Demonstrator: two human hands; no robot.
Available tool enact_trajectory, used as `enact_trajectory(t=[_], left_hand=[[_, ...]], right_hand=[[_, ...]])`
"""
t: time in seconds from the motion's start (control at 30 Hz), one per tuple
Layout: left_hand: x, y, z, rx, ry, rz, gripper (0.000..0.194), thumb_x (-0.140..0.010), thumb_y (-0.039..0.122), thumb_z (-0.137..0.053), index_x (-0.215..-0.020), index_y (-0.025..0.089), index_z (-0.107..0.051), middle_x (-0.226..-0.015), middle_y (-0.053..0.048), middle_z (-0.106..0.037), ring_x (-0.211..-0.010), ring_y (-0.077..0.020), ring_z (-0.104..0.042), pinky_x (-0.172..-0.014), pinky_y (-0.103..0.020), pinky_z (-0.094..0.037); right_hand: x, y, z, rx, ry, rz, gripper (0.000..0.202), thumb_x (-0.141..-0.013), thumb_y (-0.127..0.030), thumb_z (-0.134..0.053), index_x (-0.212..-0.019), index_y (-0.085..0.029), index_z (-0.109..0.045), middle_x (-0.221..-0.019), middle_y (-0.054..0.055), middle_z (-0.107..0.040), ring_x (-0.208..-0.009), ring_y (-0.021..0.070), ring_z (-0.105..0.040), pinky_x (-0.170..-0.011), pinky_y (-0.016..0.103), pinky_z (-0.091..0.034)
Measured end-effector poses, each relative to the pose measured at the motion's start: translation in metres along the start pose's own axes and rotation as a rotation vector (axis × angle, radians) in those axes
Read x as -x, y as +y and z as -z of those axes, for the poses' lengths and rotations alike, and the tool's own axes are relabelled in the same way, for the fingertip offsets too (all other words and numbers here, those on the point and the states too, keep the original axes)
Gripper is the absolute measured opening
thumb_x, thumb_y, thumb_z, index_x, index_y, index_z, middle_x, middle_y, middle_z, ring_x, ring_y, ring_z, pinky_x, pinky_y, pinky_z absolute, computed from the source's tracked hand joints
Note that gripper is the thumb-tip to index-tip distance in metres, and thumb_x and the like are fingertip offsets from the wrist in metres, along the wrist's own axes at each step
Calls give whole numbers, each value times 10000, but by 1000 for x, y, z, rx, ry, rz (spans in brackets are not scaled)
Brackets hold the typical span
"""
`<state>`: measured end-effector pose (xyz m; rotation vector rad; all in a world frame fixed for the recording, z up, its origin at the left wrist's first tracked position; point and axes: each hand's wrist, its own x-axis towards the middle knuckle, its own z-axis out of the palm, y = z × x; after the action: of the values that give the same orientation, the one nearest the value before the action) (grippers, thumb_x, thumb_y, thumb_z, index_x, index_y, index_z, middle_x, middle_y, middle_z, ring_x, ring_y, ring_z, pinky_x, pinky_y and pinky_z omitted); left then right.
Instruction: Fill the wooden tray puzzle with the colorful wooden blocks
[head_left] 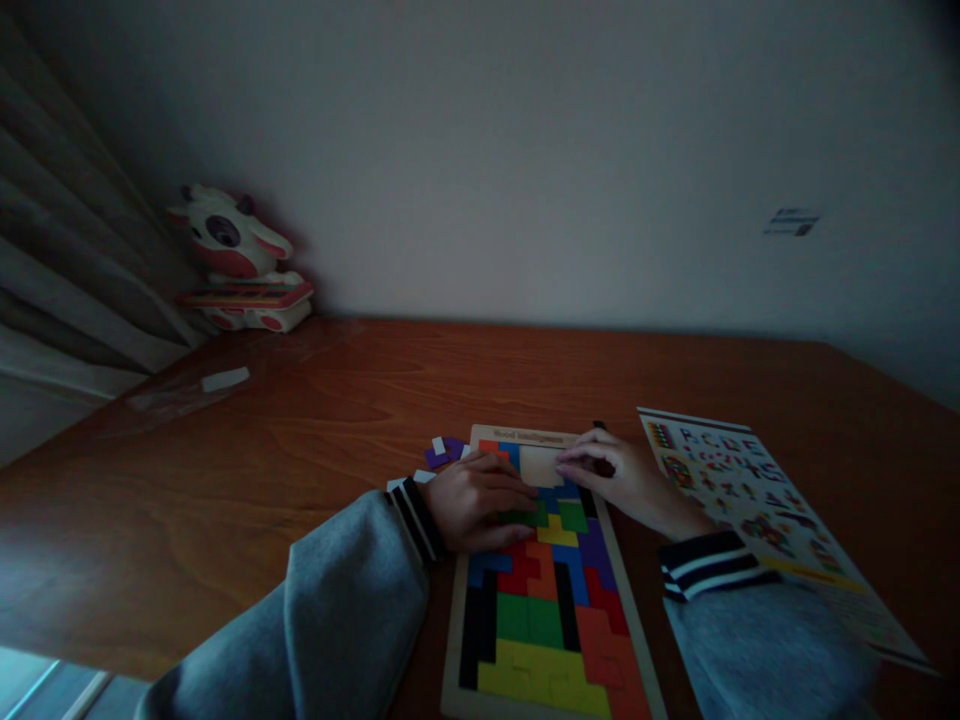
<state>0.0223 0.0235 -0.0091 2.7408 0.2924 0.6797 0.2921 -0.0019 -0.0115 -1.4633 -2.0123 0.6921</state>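
A wooden block-puzzle board (449,668) lies in front of me, mostly filled with coloured pieces in red, green, yellow, blue, purple, orange and black. Near its far edge is a bare pale gap (540,464). My left hand (486,500) lies palm down across the board's left side, fingers stretched over the pieces. My right hand (619,478) is at the upper right of the board, thumb and fingers pinched together beside the gap. What sits in that pinch, if anything, I cannot make out. A small dark piece (599,425) shows just behind the right hand.
Loose purple and white pieces (436,458) lie left of the board. A printed sheet (757,500) lies to the right. At the back left stands a cow-shaped toy keyboard (251,290), near a clear plastic wrapper (165,400) and a curtain (67,220). A wall rises behind the table (300,430).
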Motion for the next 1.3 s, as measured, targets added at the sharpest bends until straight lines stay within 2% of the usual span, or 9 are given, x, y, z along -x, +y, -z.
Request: enact_trajectory(t=[0.1, 0.3, 0.57, 0.67, 0.77, 0.83, 0.93, 1.07, 1.3], left_hand=[[0, 0, 1, 0, -5, -7, 289, -924, 380, -592, -1108, 176, -682, -1176, -69, -707, -1088, -225, -613, -945, -370, -489], [0, -1, 1, -19, 1, -20, 283, -929, 378, -587, -1105, 179, -682, -1159, -72, -712, -1089, -217, -615, -939, -368, -498], [-2, 1, 1, -89, 78, -68, 265, -935, 365, -577, -1080, 173, -689, -1112, -74, -729, -1052, -212, -630, -926, -359, -516], [1, -4, 10, -195, 138, -71, 238, -944, 315, -560, -1085, 168, -684, -1059, -78, -739, -993, -203, -650, -888, -353, -534], [10, -16, 26, -328, 156, -40, 210, -940, 272, -552, -1062, 164, -684, -971, -84, -741, -884, -193, -670, -796, -339, -554], [18, -24, 38, -388, 132, 11, 213, -925, 280, -562, -1054, 161, -682, -960, -89, -734, -837, -194, -672, -746, -330, -560], [31, -34, 53, -415, 49, 123, 282, -898, 331, -587, -1118, 169, -661, -1023, -94, -722, -883, -217, -674, -767, -345, -566], [43, -39, 61, -371, -40, 216, 325, -890, 387, -600, -1141, 188, -655, -1035, -85, -726, -924, -221, -680, -809, -340, -566], [53, -55, 53, -316, -12, 263, 265, -935, 303, -544, -1143, 190, -662, -1022, -79, -738, -874, -200, -702, -782, -320, -575]], right_hand=[[-1, 3, -2, -6, 30, -7, 286, -892, -469, -589, -1013, -241, -713, -973, 49, -651, -805, 179, -633, -728, 334, -515], [-1, 2, 0, 90, 45, 15, 331, -938, -472, -512, -868, -221, -716, -940, 53, -649, -864, 197, -635, -806, 357, -500], [-2, 2, 0, 74, 72, 24, 320, -956, -445, -481, -910, -231, -713, -931, 54, -668, -873, 200, -642, -793, 346, -500], [-3, 2, 0, 81, 137, 18, 318, -954, -439, -481, -885, -226, -706, -921, 58, -667, -873, 204, -641, -792, 346, -495], [-3, 5, 1, 115, 265, -3, 291, -940, -431, -502, -901, -217, -694, -923, 65, -668, -877, 211, -637, -799, 354, -490], [-4, 9, 2, 145, 360, -26, 280, -934, -418, -503, -911, -209, -687, -915, 72, -671, -851, 213, -635, -781, 359, -495], [-3, 17, 5, 218, 455, -73, 263, -922, -393, -495, -914, -204, -677, -909, 85, -676, -816, 222, -631, -757, 379, -504], [-2, 28, 8, 273, 439, -105, 232, -912, -343, -482, -961, -209, -664, -959, 91, -682, -878, 233, -638, -818, 406, -510], [0, 37, 6, 294, 357, -160, 259, -890, -303, -505, -1077, -196, -648, -1071, 110, -672, -930, 242, -652, -850, 430, -521]])
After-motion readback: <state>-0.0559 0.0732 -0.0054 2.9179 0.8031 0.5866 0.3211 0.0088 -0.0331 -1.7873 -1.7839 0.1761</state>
